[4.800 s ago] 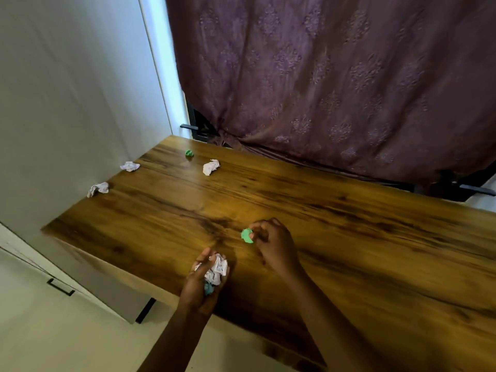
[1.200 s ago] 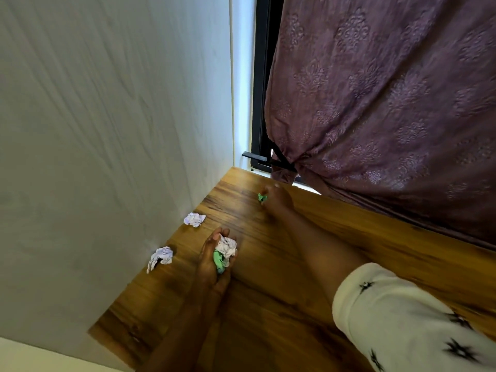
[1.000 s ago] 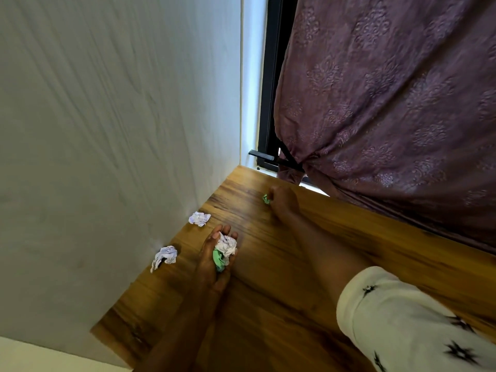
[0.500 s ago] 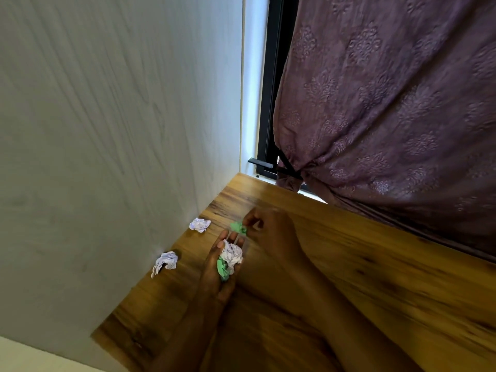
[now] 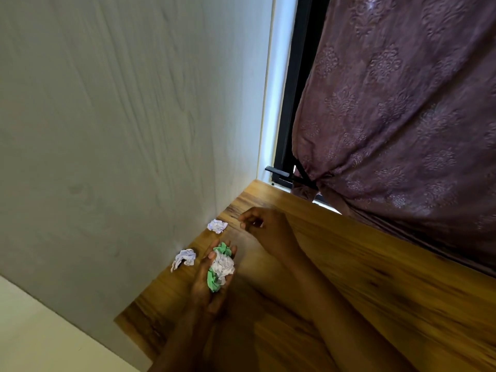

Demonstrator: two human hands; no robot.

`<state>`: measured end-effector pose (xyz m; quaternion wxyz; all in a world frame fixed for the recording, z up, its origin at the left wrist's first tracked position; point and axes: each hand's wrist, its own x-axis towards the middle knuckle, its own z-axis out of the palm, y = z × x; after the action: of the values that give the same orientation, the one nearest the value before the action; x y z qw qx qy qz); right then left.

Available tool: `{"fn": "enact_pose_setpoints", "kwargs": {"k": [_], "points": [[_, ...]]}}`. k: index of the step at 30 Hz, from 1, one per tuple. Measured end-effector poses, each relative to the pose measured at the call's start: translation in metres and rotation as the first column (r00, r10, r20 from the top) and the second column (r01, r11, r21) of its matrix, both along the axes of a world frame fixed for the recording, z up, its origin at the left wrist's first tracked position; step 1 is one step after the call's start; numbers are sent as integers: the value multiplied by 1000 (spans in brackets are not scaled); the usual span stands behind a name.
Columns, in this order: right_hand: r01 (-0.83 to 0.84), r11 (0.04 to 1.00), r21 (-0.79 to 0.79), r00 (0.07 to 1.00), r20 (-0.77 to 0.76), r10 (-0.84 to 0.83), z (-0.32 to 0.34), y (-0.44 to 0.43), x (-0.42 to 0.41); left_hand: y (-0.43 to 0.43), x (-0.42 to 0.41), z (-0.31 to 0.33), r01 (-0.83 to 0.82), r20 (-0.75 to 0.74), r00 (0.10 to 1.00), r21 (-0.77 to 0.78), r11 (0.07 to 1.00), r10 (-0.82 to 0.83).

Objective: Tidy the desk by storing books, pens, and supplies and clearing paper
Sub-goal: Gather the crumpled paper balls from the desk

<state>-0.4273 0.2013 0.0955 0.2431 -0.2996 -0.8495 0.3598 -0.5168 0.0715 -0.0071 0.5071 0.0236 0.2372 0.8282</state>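
Cupping a wad of crumpled paper (image 5: pixel 222 267), the left hand (image 5: pixel 208 288) lay palm-up above the bench (image 5: pixel 375 285), fingers curled loosely round the load. The wad was mixed: white scraps in the middle of the palm, one green scrap toward the heel of that hand, another green scrap at its fingertips. Whether the back of the left hand touched the wood or hung just over it could not be told.

Beyond the left hand's fingertips and a little to their right, the right hand (image 5: pixel 265 229) was held over the bench with its fingers relaxed and lightly bent, thumb and forefinger near each other, nothing visible between them.

Two more pieces lay loose on the wood. The nearer paper ball (image 5: pixel 184 260), white and crumpled, sat just beside the left hand on its thumb side, apart from it. The farther paper ball (image 5: pixel 217 226), also white, sat past the left hand's fingertips, between those fingertips and the right hand's thumb, touching neither.

On the far side of both balls from the left hand rose a pale wall (image 5: pixel 107 130). Well beyond the left hand, a patterned purple curtain (image 5: pixel 402 108) hung over a black window frame (image 5: pixel 294 84).
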Motion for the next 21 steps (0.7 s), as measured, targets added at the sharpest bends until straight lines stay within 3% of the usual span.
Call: {"fn": "enact_pose_setpoints", "kwargs": {"k": [3,7,10,16,21], "points": [[49,999,-14,997,61,-48,-20,14,-30,-13,1,11,-60,17,998,38,997,60],[-10,1000,8,966,257,7,-53,20,-74,-32,-7,9,-192,6,981,-23,981,193],[-58,997,44,925,377,37,-72,23,-97,-43,-14,7,-195,17,981,-34,980,195],[13,989,144,959,278,-53,-93,17,-108,-48,-30,13,-264,146,955,28,964,257],[148,989,30,989,17,-148,-59,-13,-82,-44,-36,15,-332,244,919,64,941,308]]}}
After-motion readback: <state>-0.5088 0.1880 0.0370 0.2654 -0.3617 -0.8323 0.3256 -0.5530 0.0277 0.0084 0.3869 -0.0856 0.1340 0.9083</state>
